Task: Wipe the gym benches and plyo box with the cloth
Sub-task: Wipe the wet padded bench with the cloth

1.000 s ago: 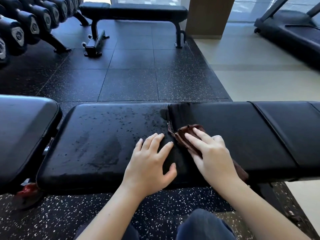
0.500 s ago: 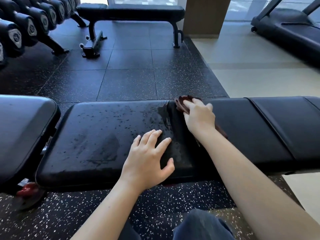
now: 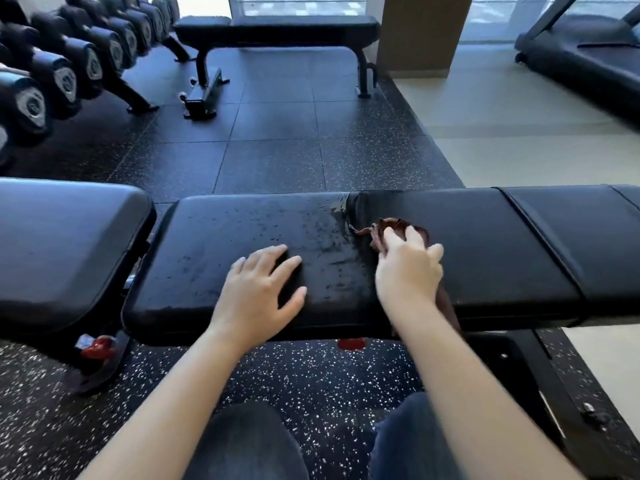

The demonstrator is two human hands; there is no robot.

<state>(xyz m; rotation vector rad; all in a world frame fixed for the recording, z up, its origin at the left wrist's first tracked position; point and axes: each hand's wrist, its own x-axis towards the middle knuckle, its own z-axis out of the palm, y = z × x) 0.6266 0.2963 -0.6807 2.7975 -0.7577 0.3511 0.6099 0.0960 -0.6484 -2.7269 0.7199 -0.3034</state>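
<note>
Head view: we face a long black padded gym bench (image 3: pixel 485 251). Our right hand (image 3: pixel 408 271) lies palm-down on a crumpled dark-brown cloth (image 3: pixel 378 231), fingers laid over it and pressing it onto the pad near the middle. The cloth sits just right of the line where the droplet-speckled wet stretch (image 3: pixel 263 223) begins, and its tail trails under the wrist toward the near edge. Our left hand (image 3: pixel 258 292) rests flat and spread on that wet stretch, holding nothing.

We judge the wipe to be about halfway along this pad. To finish it well, we should keep the palm flat, run overlapping strokes from far edge to near edge and work left into the droplets. We should also lift the bracing hand before the cloth reaches it, turn the cloth to a drier face, and gather the tail so it smears nothing. A second flat black bench (image 3: pixel 277 29) waits beyond; no plyo box is in view.
</note>
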